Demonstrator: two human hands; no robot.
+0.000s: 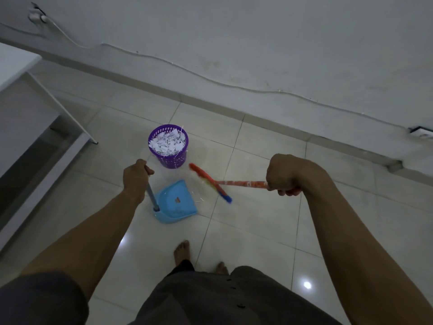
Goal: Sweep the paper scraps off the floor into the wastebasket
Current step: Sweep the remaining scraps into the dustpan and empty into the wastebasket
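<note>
The left hand (136, 178) grasps the pole of the blue plastic dustpan (178, 204); the right hand (284, 174) grasps the orange-handled broom (234, 183), at the dustpan's two o'clock.

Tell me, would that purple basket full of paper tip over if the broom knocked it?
Quite possibly. The purple basket is thin lattice plastic holding only paper scraps, so it is likely very light. The floor tiles look glossy, so it may slide rather than tip.

Dark grey short sleeve (39, 299) on the left arm, dark grey trousers (222, 299), bare forearms (112, 226), bare feet (181, 250)
</note>
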